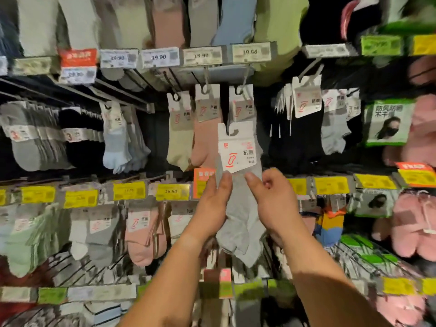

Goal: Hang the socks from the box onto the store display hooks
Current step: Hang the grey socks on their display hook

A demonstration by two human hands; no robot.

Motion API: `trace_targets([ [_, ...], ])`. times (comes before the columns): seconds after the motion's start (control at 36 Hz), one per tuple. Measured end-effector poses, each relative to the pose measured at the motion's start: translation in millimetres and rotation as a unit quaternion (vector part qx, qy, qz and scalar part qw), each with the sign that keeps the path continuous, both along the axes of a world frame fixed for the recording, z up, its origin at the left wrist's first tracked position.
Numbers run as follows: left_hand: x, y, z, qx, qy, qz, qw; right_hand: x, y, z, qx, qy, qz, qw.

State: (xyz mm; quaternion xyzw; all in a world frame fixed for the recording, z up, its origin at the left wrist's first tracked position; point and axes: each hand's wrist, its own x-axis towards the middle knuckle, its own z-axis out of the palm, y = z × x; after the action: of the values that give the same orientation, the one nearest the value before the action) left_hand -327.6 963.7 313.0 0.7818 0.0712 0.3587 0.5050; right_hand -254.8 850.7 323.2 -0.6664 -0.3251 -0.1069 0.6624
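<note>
Grey is the sock pair (243, 208) held up in the middle of the display, its white header card (237, 149) printed with a red foot outline and the characters 抗菌, the card's cut-out hole at the tip of a dark hook (227, 125); whether the card is fully on the hook cannot be told. The left hand (212, 206) pinches the sock's left edge just under the card, thumb in front, and the right hand (273, 204) pinches the right edge with thumb and curled fingers, so both hands are closed on the same pair, close together with the sock between them. Behind it hang a cream pair (180, 147) and a pink pair (204, 147) with the same red-outline cards, and a further card (243, 105) on the next hook. White price tags (160, 57) along the rail above read 19.90, while a yellow tag (172, 191) on the rail below reads 16.90. To the left, grey socks (35, 142) carry a band marked 3. At the right a green-edged pack (388, 123) shows a masked figure and the characters 防风防晒
</note>
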Motion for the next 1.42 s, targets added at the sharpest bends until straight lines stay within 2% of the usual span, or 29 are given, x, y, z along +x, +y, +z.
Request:
trace_targets([
  [0.17, 12, 35, 25, 0.013, -0.024, -0.024, 0.999, 2, 21, 27, 0.089, 0.05, 0.048, 0.994],
  [0.22, 21, 40, 30, -0.022, -0.05, -0.029, 0.998, 1, 28, 36, 0.126, 0.083, 0.08, 0.985],
  [0.28, 29, 45, 35, -0.065, -0.09, -0.022, 0.994, 5, 36, 43, 0.106, 0.069, 0.069, 0.99],
  [0.36, 35, 48, 40, -0.081, -0.096, -0.003, 0.992, 19, 40, 57, 0.047, 0.022, 0.026, 0.998],
  [0.5, 34, 54, 49, -0.106, -0.111, 0.041, 0.987, 51, 26, 93, 0.057, 0.113, 0.139, 0.982],
  [0.75, 36, 53, 60, -0.079, -0.099, 0.08, 0.989, 80, 31, 138, 0.038, 0.08, 0.134, 0.987],
  [0.97, 31, 54, 54, -0.143, -0.117, 0.052, 0.981, 84, 41, 147, 0.081, 0.095, 0.174, 0.977],
  [1.19, 24, 55, 56, -0.164, -0.122, 0.032, 0.978, 90, 42, 153, 0.097, 0.086, 0.138, 0.982],
  [1.31, 22, 55, 57, -0.165, -0.122, 0.032, 0.978, 106, 48, 152, 0.069, 0.099, 0.134, 0.984],
  [1.42, 21, 54, 61, -0.165, -0.117, 0.038, 0.979, 123, 68, 153, 0.004, 0.121, 0.082, 0.989],
])
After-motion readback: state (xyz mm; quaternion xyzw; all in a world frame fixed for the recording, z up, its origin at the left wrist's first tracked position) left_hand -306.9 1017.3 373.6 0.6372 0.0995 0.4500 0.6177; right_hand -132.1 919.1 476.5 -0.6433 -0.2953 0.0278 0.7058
